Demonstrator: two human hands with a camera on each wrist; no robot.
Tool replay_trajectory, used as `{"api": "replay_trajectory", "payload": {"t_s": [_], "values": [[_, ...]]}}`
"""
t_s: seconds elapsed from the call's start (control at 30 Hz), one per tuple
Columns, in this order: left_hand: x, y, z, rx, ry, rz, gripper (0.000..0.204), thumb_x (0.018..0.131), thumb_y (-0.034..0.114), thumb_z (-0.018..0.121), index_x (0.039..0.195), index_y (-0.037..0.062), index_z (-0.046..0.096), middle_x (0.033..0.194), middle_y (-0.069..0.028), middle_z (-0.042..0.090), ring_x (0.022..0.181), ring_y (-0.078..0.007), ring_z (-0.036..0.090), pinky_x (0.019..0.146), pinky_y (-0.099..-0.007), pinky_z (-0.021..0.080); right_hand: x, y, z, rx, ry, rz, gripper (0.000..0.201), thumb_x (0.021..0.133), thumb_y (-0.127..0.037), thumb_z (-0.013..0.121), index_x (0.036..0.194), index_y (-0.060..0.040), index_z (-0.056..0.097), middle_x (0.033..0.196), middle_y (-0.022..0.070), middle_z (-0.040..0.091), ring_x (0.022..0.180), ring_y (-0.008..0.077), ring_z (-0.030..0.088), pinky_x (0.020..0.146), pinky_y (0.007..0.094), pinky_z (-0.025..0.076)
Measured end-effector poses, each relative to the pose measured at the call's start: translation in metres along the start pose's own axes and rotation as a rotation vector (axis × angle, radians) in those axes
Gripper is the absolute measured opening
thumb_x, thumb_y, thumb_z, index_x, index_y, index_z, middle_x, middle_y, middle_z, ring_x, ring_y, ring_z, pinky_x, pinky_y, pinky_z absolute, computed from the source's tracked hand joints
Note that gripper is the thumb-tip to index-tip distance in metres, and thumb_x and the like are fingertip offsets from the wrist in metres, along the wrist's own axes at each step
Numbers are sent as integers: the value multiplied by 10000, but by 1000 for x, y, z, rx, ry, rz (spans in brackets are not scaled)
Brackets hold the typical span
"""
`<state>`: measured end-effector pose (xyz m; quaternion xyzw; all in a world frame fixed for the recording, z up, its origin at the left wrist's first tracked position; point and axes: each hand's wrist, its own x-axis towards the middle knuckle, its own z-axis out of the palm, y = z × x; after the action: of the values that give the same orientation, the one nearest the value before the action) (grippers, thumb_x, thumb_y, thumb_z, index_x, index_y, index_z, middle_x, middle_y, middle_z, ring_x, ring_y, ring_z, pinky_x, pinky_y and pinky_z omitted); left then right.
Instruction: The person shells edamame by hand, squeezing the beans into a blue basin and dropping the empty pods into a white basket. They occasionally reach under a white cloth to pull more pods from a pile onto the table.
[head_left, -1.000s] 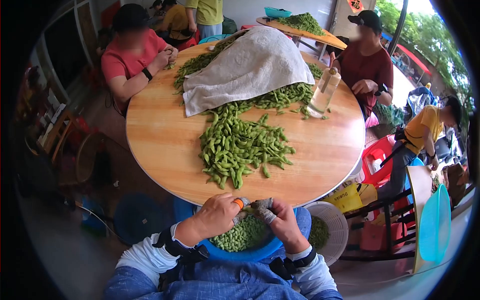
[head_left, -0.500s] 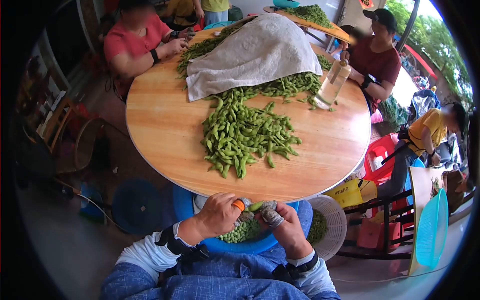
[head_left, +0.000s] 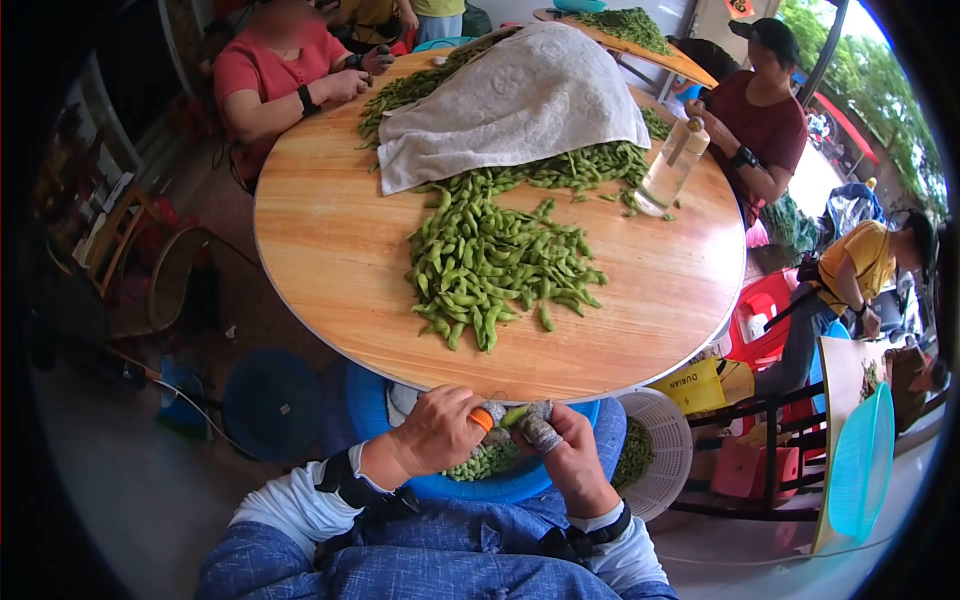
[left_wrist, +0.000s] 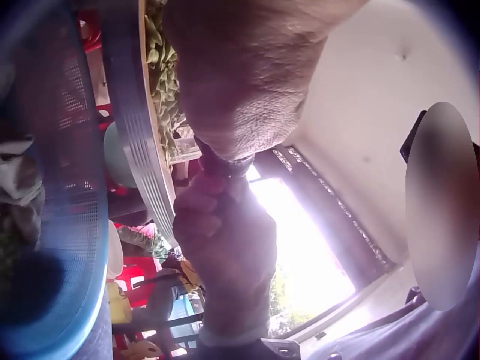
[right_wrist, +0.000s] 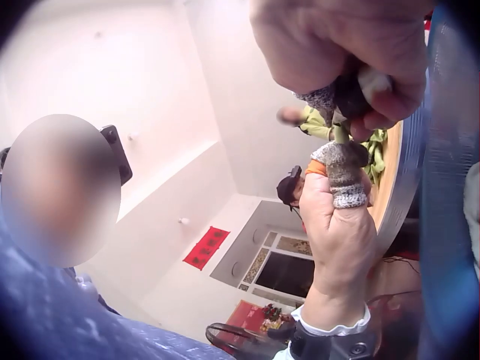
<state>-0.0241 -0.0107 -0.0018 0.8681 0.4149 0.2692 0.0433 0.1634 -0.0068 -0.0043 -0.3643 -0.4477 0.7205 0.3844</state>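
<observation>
A green pod (head_left: 514, 416) is pinched between the two hands above a blue basin (head_left: 520, 487) of shelled beans (head_left: 483, 462). On the left, the left hand (head_left: 436, 432) grips one end, with an orange band and a knitted cover on its digits. The right hand (head_left: 573, 462), its digits in grey covers, holds the other end. In the right wrist view the pod (right_wrist: 340, 133) shows between the left hand (right_wrist: 340, 232) and the right hand (right_wrist: 345, 52). A pile of pods (head_left: 490, 260) lies on the round table (head_left: 330, 250).
A light towel (head_left: 510, 110) covers a larger heap of pods. A clear bottle (head_left: 672, 165) stands tilted in view at the table's right. A white basket (head_left: 664, 470) of green pieces sits right of the basin. Other people (head_left: 275, 70) are around the table.
The head view has tilted and shifted, so the table sits slightly higher. Both hands have moved closer to the table edge in view, and the pod between them shows more plainly than a second ago.
</observation>
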Motion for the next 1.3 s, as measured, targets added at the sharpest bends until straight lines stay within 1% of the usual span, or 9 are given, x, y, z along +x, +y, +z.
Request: {"api": "replay_trajectory", "payload": {"t_s": [0.13,0.33,0.47,0.6,0.67,0.87,0.9,1.03,1.3], "values": [[-10,-1,12,-114,60,-106,232,592,67,572,803,-29,557,807,-154,557,695,-308,555,632,-387,449,1,0,9,48,17,-26,181,835,-96,502,975,12,541,890,28,579,794,79,524,705,208,420],[-19,4,26,-734,176,-310,212,805,136,472,943,-21,507,815,-152,563,688,-265,567,591,-346,440,5,36,8,234,-83,-156,237,826,-108,533,1026,19,522,935,36,577,831,95,527,744,240,426],[-42,8,52,-1553,154,-960,275,869,270,453,953,18,525,789,-50,563,655,-113,532,550,-269,426,3,48,7,203,-55,-163,212,821,-110,543,997,7,533,916,25,579,816,89,525,736,237,424],[-36,4,47,-998,60,-451,337,836,345,496,934,25,536,740,-75,574,616,-175,557,523,-313,435,1,45,6,27,5,-63,140,818,-94,531,925,-6,546,867,21,584,764,85,530,697,222,429],[-34,11,34,-490,35,-437,355,782,364,554,828,13,529,644,-145,556,588,-297,562,517,-361,432,2,44,9,-50,37,-61,147,812,-74,516,926,15,543,864,37,590,756,90,536,704,219,427],[-40,2,28,-885,-11,-453,233,793,217,545,687,15,494,581,-184,499,525,-313,496,513,-341,399,2,48,9,-17,-73,-85,180,773,-116,581,896,12,554,839,38,594,730,94,538,667,220,424],[-42,1,31,-964,114,-407,204,812,194,523,718,12,517,553,-118,501,494,-209,478,505,-295,380,3,49,10,4,-81,-76,182,771,-122,587,893,10,556,834,37,594,723,94,538,660,220,424],[-47,-6,32,-1371,-62,-581,177,827,169,475,771,14,538,556,30,455,533,-46,430,473,-238,351,7,52,12,32,-85,-39,212,766,-173,609,881,-3,557,803,24,587,682,87,524,617,212,412],[-53,-9,49,-1382,-115,-888,150,795,140,455,801,3,515,573,-17,476,511,-81,437,463,-251,363,14,60,19,-277,-13,14,214,782,-197,597,861,-3,551,790,21,570,682,85,513,615,210,414]]}}
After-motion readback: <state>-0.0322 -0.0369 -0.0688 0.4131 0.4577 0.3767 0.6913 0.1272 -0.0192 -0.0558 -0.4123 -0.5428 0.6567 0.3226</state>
